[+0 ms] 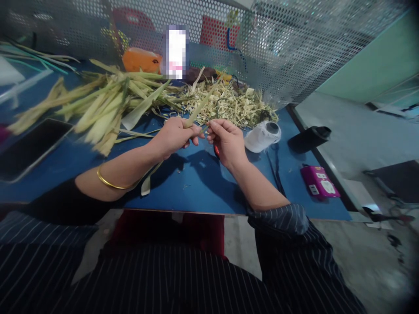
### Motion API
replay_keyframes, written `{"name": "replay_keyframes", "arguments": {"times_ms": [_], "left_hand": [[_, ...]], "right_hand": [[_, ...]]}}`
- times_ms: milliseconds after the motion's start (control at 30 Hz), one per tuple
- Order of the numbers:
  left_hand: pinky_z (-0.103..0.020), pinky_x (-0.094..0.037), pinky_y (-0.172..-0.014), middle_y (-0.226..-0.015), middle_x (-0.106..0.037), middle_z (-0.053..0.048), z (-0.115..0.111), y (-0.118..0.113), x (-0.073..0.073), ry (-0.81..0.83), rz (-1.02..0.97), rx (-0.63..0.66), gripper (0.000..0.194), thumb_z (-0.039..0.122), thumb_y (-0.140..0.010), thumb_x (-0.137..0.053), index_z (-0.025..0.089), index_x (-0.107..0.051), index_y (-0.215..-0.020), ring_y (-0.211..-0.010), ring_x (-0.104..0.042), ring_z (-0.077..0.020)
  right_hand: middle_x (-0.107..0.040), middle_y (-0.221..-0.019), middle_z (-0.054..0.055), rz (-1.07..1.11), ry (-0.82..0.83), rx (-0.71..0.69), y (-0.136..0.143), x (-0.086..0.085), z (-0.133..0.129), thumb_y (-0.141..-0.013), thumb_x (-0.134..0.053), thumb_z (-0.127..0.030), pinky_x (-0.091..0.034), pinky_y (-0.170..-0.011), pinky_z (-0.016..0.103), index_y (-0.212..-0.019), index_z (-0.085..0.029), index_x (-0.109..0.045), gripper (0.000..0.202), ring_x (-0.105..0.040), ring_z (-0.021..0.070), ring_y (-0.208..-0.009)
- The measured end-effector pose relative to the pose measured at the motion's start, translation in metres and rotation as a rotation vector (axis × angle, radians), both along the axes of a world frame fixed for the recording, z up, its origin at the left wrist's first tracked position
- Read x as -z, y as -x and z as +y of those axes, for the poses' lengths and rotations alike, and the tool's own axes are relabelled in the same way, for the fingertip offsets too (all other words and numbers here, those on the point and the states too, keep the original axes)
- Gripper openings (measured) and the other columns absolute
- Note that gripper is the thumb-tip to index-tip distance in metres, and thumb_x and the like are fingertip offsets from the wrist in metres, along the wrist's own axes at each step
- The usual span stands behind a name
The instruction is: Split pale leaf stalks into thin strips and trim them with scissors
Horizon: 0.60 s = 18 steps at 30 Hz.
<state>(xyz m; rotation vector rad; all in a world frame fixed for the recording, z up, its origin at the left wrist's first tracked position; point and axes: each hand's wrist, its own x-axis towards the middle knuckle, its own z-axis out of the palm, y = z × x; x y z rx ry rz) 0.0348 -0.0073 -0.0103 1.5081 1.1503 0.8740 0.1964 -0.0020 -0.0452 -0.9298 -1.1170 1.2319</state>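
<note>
Head view: work appears mid-course, judging by the heaped scraps (235,102) at the rear of the counter (196,192) and the loose husks (108,100) remaining at left. The strip (199,111) is above the counter, clasped in the left hand (176,136), while the right hand (228,141) pinches its near end; it is pale green, narrow and tapered, pointing away.

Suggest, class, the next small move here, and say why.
Perhaps the right hand should help steady the base of the husk strip: the left hand holds it, its upper end slants up free, and the hands nearly meet.
</note>
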Motion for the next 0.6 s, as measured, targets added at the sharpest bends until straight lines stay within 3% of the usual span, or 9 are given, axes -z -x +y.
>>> {"name": "replay_keyframes", "arguments": {"times_ms": [167,367,600], "left_hand": [[-0.022,-0.03,-0.043,-0.065,-0.064,-0.004,-0.0009,-0.0016,0.0023,0.031,0.004,0.038,0.021,0.026,-0.082,-0.056,0.011,-0.07,-0.079,-0.044,-0.041,-0.0068],[-0.024,-0.027,-0.047,-0.05,-0.047,0.002,-0.0011,-0.0032,0.002,0.016,0.033,-0.026,0.02,0.024,-0.079,-0.055,0.012,-0.067,-0.068,-0.045,-0.034,-0.0077],[-0.026,-0.021,-0.048,-0.048,-0.039,0.004,-0.0019,-0.0016,0.0007,0.0,0.036,0.024,0.019,0.024,-0.076,-0.054,0.013,-0.066,-0.066,-0.046,-0.027,-0.0078]], "right_hand": [[-0.056,-0.063,-0.005,-0.054,-0.057,0.021,0.0021,0.0012,-0.0017,-0.078,-0.068,-0.033,-0.04,-0.051,0.021,-0.076,-0.02,-0.068,0.013,-0.048,0.0052,-0.052],[-0.055,-0.061,-0.005,-0.082,-0.011,-0.103,0.0006,-0.0027,-0.0028,-0.074,-0.071,-0.036,-0.04,-0.055,0.022,-0.085,-0.021,-0.07,0.019,-0.046,0.0067,-0.054],[-0.056,-0.06,-0.005,-0.047,0.028,-0.183,-0.0001,-0.0037,-0.0037,-0.073,-0.073,-0.038,-0.04,-0.054,0.021,-0.079,-0.02,-0.064,0.021,-0.047,0.0065,-0.053]]}}
